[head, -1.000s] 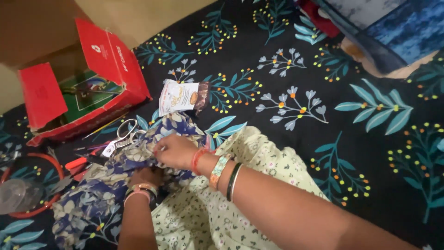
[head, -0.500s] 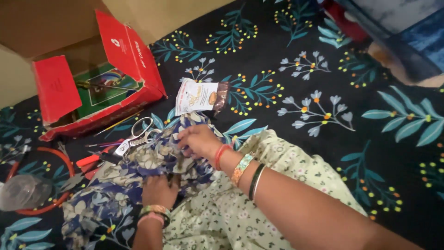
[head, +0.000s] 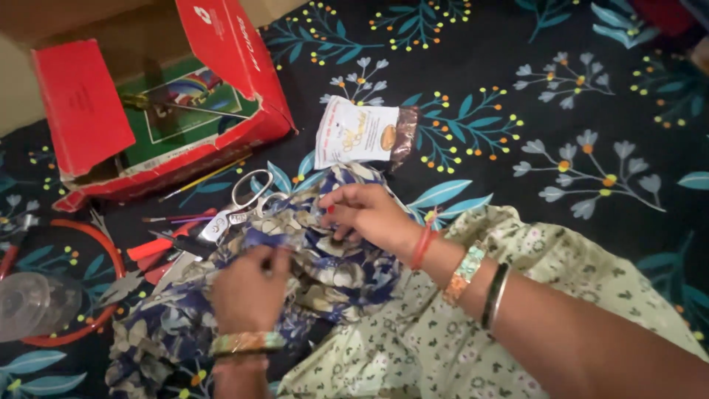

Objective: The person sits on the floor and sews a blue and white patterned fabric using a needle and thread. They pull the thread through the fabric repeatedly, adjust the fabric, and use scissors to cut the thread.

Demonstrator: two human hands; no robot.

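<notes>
A crumpled blue floral cloth [head: 325, 270] lies on a dark bedsheet printed with leaves and flowers [head: 561, 103]. My right hand [head: 365, 214] pinches a fold at the cloth's upper edge, fingers curled on it. My left hand [head: 247, 284] grips the same cloth lower down and to the left. Both wrists wear bangles. A light green floral cloth [head: 443, 325] covers my lap beneath my right forearm.
Silver scissors [head: 236, 207] lie just beyond the cloth, beside red-handled tools [head: 159, 247] and thin brushes [head: 203, 177]. An open red cardboard box [head: 148, 103] stands at the upper left. A white and brown packet [head: 365, 137] lies above my right hand. A red hoop [head: 111, 258] and clear plastic lid [head: 33, 303] sit left.
The view has shifted, so everything sits lower and more to the right. My left hand has slid up the blue cloth toward my right hand, which still holds the fold.
</notes>
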